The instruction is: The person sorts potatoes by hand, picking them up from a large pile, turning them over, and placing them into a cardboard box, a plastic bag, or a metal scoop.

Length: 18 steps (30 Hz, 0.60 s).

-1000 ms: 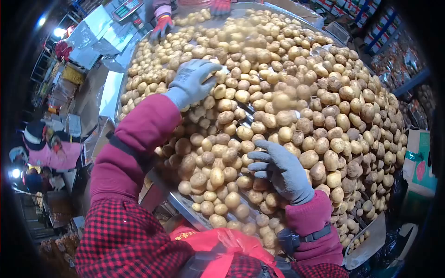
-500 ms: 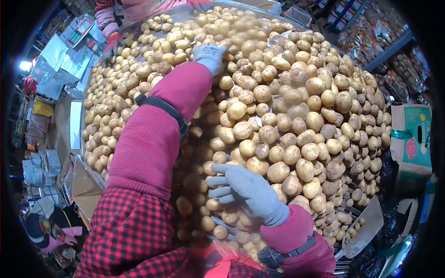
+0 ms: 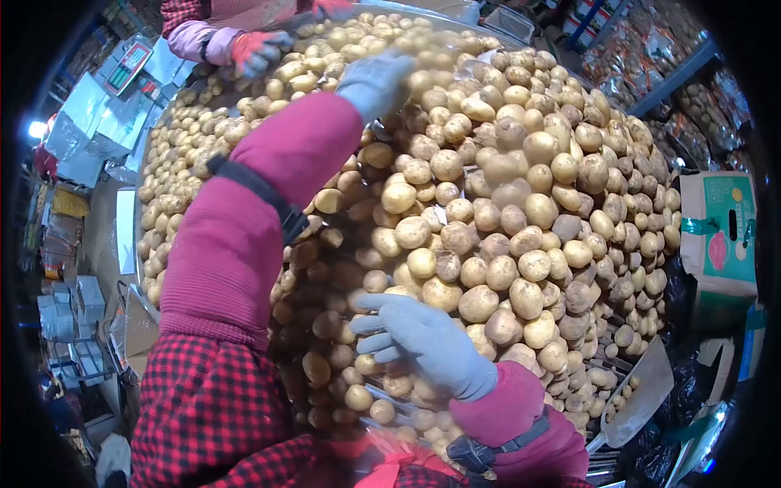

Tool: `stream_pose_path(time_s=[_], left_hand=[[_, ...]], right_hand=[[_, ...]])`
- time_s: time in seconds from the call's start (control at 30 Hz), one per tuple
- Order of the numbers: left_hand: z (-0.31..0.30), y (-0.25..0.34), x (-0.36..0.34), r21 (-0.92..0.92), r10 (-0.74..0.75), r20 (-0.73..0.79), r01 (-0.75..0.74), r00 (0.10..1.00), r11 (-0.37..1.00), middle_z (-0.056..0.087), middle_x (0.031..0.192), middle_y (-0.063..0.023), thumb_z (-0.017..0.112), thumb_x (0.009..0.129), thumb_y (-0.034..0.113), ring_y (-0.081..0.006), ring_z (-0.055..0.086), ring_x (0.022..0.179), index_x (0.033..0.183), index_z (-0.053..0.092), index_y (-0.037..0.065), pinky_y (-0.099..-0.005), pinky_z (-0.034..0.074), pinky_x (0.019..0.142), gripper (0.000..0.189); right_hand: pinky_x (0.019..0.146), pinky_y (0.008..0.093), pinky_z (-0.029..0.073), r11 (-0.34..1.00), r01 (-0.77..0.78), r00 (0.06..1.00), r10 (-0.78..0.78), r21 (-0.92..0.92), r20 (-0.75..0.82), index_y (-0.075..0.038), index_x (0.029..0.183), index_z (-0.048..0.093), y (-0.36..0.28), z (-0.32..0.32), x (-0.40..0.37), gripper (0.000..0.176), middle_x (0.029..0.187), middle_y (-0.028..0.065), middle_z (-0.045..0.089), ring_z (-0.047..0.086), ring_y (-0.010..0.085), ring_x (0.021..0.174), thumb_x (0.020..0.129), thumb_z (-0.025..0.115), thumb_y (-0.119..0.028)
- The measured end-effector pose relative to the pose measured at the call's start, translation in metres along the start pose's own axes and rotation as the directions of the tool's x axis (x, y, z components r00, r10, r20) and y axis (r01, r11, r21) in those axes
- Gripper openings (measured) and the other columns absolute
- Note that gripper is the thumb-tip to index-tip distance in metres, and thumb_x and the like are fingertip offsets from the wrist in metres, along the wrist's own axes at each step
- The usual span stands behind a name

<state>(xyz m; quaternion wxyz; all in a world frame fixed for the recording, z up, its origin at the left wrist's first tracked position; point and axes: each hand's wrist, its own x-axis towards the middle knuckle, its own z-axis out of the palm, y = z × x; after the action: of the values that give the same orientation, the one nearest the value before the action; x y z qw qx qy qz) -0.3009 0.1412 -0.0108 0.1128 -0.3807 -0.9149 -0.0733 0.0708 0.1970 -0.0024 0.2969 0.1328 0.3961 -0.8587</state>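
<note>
A large heap of potatoes [image 3: 525, 264] fills the middle of the view. My left hand [image 3: 374, 85], in a grey glove, reaches to the upper part of the heap; its fingertips are blurred against the potatoes, so what they hold is hidden. Lower down, my right hand [image 3: 423, 342], also gloved in grey, hovers over the near potatoes with fingers spread and nothing in it.
Across the heap, a co-worker's gloved hand [image 3: 259, 53] is over the far left potatoes. A metal scoop [image 3: 643, 398] lies at the lower right, near a green banana box [image 3: 720, 236]. A scale [image 3: 128, 67] stands at the upper left.
My left hand has moved slightly farther up the heap. The co-worker's hand has shifted right and up. My right hand has barely moved and stays spread.
</note>
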Motion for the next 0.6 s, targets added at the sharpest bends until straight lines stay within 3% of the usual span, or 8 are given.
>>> stream_pose_path(time_s=[0.1,0.17,0.27,0.4,0.43,0.5,0.57,0.6], left_hand=[[0.019,0.014,0.039,0.100,0.172,0.130,-0.185,0.977,0.978,0.056,0.148,-0.0122,0.059,0.097,0.007,-0.0363,0.066,0.123,0.154,0.049,0.037,-0.0477,0.055,0.104,0.065],[0.038,0.012,0.062,0.165,0.225,0.253,-0.272,0.941,0.948,0.064,0.141,-0.0122,0.064,0.092,0.014,-0.0340,0.070,0.117,0.146,0.060,0.032,-0.0454,0.058,0.097,0.057],[0.078,-0.013,0.114,-0.172,0.215,0.435,-0.153,0.875,0.973,0.078,0.110,-0.0100,0.078,0.080,0.029,-0.0299,0.074,0.109,0.118,0.076,0.020,-0.0452,0.060,0.088,0.040],[0.026,0.014,0.057,0.103,0.204,0.227,-0.231,0.952,0.967,0.076,0.116,-0.0137,0.089,0.073,0.024,-0.0326,0.073,0.110,0.119,0.073,0.013,-0.0455,0.059,0.090,0.050],[0.020,0.015,0.052,0.070,0.107,0.297,-0.134,0.949,0.989,0.065,0.139,-0.0120,0.082,0.080,0.020,-0.0362,0.066,0.124,0.147,0.056,0.026,-0.0486,0.054,0.101,0.072],[-0.004,0.023,0.028,0.110,-0.072,0.441,0.026,0.895,0.994,0.065,0.139,-0.0127,0.078,0.083,0.018,-0.0366,0.065,0.124,0.144,0.057,0.025,-0.0487,0.053,0.103,0.065],[0.034,-0.023,-0.003,-0.216,-0.071,0.094,0.090,0.993,0.972,0.072,0.127,-0.0145,0.077,0.088,0.033,-0.0374,0.066,0.121,0.140,0.059,0.024,-0.0475,0.052,0.103,0.056],[0.024,-0.026,-0.015,-0.316,-0.070,0.186,0.127,0.980,0.940,0.072,0.126,-0.0149,0.077,0.088,0.035,-0.0368,0.067,0.120,0.140,0.059,0.022,-0.0463,0.053,0.102,0.057]], right_hand=[[0.093,0.0340,0.060,0.999,0.014,1.000,-0.013,0.035,-0.023,0.001,0.154,0.046,0.005,-0.003,0.000,0.054,0.130,0.0137,0.064,0.067,0.0174,0.105,0.111,0.056,-0.029],[0.091,0.0341,0.060,0.999,0.007,1.000,-0.008,-0.053,-0.028,-0.002,0.154,0.048,0.002,-0.001,-0.002,0.050,0.130,0.0111,0.064,0.068,0.0174,0.106,0.111,0.054,-0.027],[0.091,0.0330,0.060,0.998,0.006,0.998,-0.010,-0.062,-0.059,-0.004,0.153,0.050,0.001,0.000,-0.002,0.048,0.130,0.0095,0.066,0.068,0.0171,0.106,0.112,0.054,-0.027],[0.093,0.0321,0.059,0.999,0.020,1.000,-0.021,-0.049,-0.018,-0.002,0.152,0.050,0.000,-0.001,-0.001,0.049,0.131,0.0119,0.067,0.068,0.0170,0.106,0.112,0.053,-0.030],[0.093,0.0321,0.059,0.998,0.019,1.000,-0.020,-0.060,-0.011,-0.002,0.152,0.050,-0.002,-0.001,-0.001,0.049,0.131,0.0119,0.067,0.068,0.0170,0.106,0.112,0.053,-0.030],[0.093,0.0323,0.059,0.999,0.012,1.000,-0.012,-0.030,-0.019,0.000,0.152,0.050,-0.002,0.000,-0.001,0.050,0.130,0.0135,0.067,0.068,0.0173,0.105,0.112,0.053,-0.030],[0.090,0.0291,0.058,1.000,0.003,1.000,-0.003,-0.011,0.006,-0.001,0.153,0.049,0.003,-0.003,0.001,0.049,0.130,0.0117,0.066,0.067,0.0148,0.105,0.112,0.053,-0.028],[0.087,0.0260,0.057,1.000,-0.003,1.000,0.002,0.014,0.014,-0.002,0.154,0.049,0.003,-0.003,0.002,0.048,0.129,0.0099,0.066,0.066,0.0123,0.104,0.112,0.053,-0.026]])
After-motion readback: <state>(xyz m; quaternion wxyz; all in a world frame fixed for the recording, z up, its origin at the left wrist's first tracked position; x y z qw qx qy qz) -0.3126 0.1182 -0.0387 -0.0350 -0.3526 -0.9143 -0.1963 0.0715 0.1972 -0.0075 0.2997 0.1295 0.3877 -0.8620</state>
